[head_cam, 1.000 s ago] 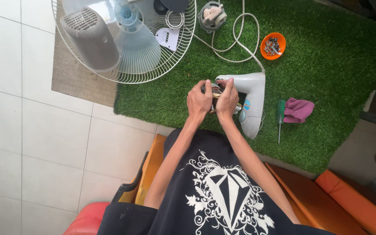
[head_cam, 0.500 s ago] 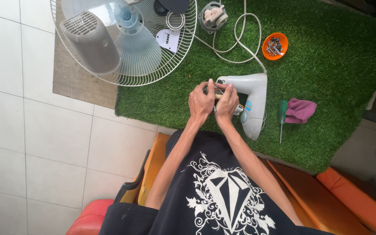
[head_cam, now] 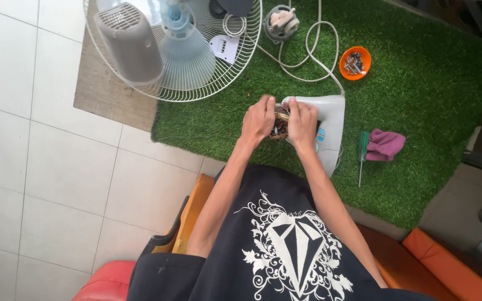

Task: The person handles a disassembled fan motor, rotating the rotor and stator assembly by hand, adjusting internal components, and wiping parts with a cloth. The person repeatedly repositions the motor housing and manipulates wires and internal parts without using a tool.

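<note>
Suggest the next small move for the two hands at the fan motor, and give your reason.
Probably keep the motor pressed between both hands and ease it toward the white housing. The left hand and right hand already clasp it right beside that housing, while the screwdriver lies apart on the grass mat.

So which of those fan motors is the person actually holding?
The copper-wound motor, gripped between the left hand and right hand by the white housing. The other motor lies untouched beside the wire grille.

White floor tiles (head_cam: 40, 184), green turf mat (head_cam: 436, 72)
</note>
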